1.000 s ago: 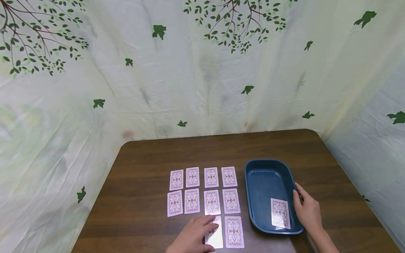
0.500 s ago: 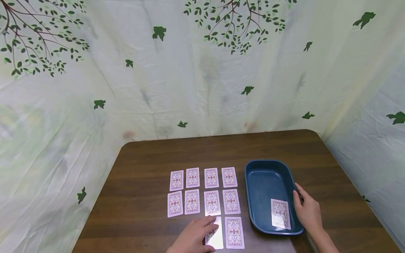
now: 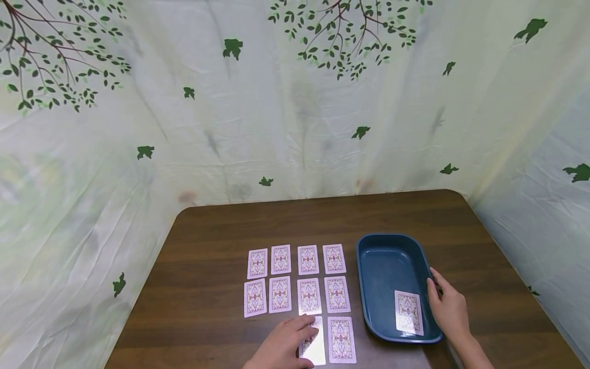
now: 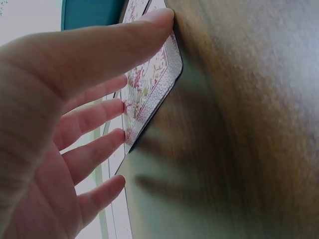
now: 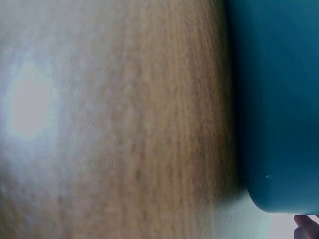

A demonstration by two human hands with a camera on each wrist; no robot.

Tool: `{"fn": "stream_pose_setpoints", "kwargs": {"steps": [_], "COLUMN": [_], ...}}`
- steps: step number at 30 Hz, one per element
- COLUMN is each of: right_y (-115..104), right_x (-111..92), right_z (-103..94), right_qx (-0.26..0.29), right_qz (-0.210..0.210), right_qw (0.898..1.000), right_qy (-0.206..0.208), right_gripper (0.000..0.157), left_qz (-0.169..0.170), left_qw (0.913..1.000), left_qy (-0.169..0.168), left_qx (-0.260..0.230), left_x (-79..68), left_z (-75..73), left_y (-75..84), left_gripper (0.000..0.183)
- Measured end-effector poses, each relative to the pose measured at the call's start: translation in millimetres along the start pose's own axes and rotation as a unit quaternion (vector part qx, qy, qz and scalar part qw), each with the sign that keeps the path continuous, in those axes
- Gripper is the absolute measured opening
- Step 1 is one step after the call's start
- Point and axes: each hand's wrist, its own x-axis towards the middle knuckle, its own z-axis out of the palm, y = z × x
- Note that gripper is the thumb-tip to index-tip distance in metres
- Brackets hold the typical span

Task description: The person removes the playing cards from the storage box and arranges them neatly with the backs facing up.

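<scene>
My left hand (image 3: 283, 346) lies over a face-down playing card (image 3: 315, 351) in the near row, its surface bright with glare. In the left wrist view, the thumb (image 4: 129, 42) touches one edge of that card (image 4: 154, 74), while nearly straight fingertips meet its back; the card is flat on the table. My right hand (image 3: 449, 310) holds the right wall of a deep blue tray (image 3: 392, 241), thumb at the rim and fingers along the outside. Inside the tray lies one face-down playing card (image 3: 408, 312). The right wrist view shows the tray's outer wall (image 5: 284, 109).
Several more face-down cards (image 3: 308, 260) lie in rows left of the tray, and one card (image 3: 341, 339) sits beside the left hand's card. The brown wooden table (image 3: 207, 236) meets a leaf-printed curtain (image 3: 304, 128) along its far edge.
</scene>
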Motion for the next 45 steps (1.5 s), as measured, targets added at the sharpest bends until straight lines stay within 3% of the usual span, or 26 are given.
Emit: {"fn": "stream_pose_setpoints", "kwargs": {"steps": [17,24,30,45], "right_y": [-0.9,-1.8,-2.2,-0.2], "right_x": [-0.2,0.2,0.7,0.7], "right_z": [0.0,-0.7,-1.0,-0.2], "right_qx": [-0.002,-0.003,-0.003,0.001], "right_qz": [0.009,0.012,0.011,0.007], "right_qw": [1.0,1.0,1.0,1.0], "right_qy": [-0.011,-0.015,-0.011,-0.008], "right_gripper": [0.034,0.035,0.034,0.034], "left_qz": [-0.002,-0.002,-0.019,-0.033], "left_qw": [0.9997,0.9998,0.9987,0.9982], "left_qy": [-0.014,0.012,0.032,0.026], "left_qx": [0.02,-0.017,-0.035,-0.043], "left_x": [0.3,0.2,6.9,15.7], "left_z": [0.0,4.1,8.1,9.8], "left_y": [2.0,0.2,-0.8,-2.1], "left_gripper": [0.061,0.062,0.074,0.093]}}
